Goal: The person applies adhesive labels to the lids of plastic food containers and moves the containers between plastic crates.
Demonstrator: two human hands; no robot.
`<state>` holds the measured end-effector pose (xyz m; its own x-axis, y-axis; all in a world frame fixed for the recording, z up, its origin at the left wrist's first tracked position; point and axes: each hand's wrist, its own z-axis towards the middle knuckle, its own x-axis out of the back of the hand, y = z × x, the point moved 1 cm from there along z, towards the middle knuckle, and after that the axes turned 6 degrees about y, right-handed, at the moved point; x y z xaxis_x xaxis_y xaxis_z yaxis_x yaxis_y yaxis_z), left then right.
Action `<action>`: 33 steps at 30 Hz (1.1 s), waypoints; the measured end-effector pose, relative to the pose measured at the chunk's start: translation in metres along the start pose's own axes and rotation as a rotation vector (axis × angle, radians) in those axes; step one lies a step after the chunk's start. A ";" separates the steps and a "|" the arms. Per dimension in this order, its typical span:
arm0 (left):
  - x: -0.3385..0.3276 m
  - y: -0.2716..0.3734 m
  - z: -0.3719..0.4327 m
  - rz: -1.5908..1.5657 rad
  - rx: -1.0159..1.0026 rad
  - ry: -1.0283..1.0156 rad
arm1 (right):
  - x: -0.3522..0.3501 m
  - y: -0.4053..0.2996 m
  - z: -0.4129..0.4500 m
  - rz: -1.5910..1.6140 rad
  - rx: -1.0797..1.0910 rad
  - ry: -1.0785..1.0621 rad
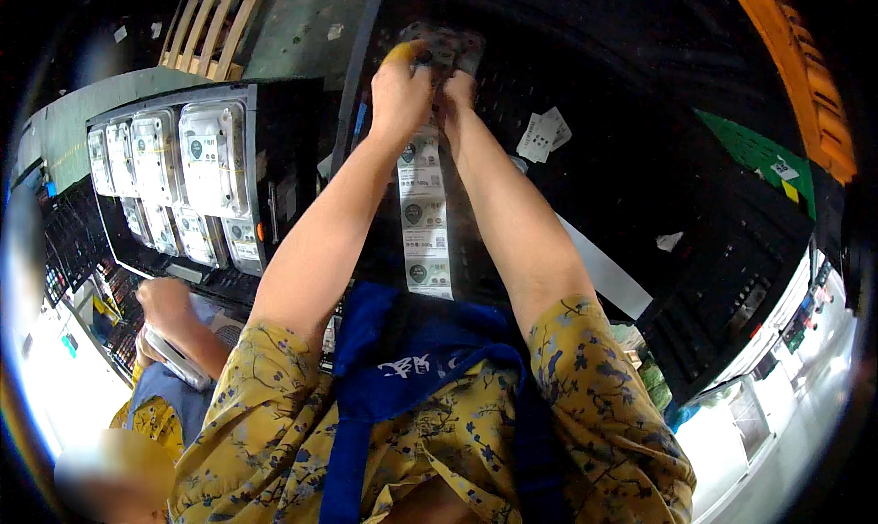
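Note:
A clear plastic container [468, 44] lies at the far end of the dark work surface in front of me. My left hand [403, 92] grips its near left side, with something yellow over a fingertip. At the near right side my right hand [458, 93] is curled against the same container, its fingertips mostly hidden. Between my forearms a strip of printed labels [425, 222] runs from under my hands towards my blue apron [418, 359]. Each label bears a dark round mark and writing.
To the left, a black crate [252, 133] holds several labelled clear clamshell packs [214, 160]. Beside me, a co-worker's hand [164, 304] is at a pack. Loose labels [538, 136] and a white sheet [603, 267] lie to the right. A wooden pallet [212, 27] is at the far left.

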<state>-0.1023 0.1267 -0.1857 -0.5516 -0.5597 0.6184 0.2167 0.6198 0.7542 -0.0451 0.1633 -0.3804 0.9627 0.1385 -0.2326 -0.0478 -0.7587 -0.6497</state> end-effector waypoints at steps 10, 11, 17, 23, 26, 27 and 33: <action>-0.052 -0.039 0.061 0.324 -0.078 -0.434 | -0.004 -0.006 0.008 0.406 -0.316 -0.057; -0.058 -0.052 0.068 0.270 -0.086 -0.473 | -0.001 -0.007 0.005 0.279 -0.311 -0.065; -0.053 -0.074 0.075 0.183 -0.120 -0.529 | -0.001 -0.044 -0.086 -0.100 -0.399 -0.005; -0.054 -0.091 0.080 0.046 -0.185 -0.531 | 0.008 -0.031 -0.140 -0.288 -0.268 -0.135; -0.056 -0.095 0.084 0.063 -0.226 -0.500 | 0.003 -0.040 -0.184 -0.241 -0.326 -0.082; -0.057 -0.112 0.087 0.069 -0.308 -0.440 | 0.003 -0.041 -0.198 -0.293 -0.361 -0.187; -0.009 -0.051 0.033 0.021 0.106 -0.549 | 0.048 -0.084 -0.256 -0.316 -0.226 -0.316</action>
<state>-0.1353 0.1185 -0.2375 -0.8926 -0.1959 0.4060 0.1654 0.6956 0.6992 0.0737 0.0708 -0.1515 0.7916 0.5431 -0.2802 0.3253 -0.7626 -0.5592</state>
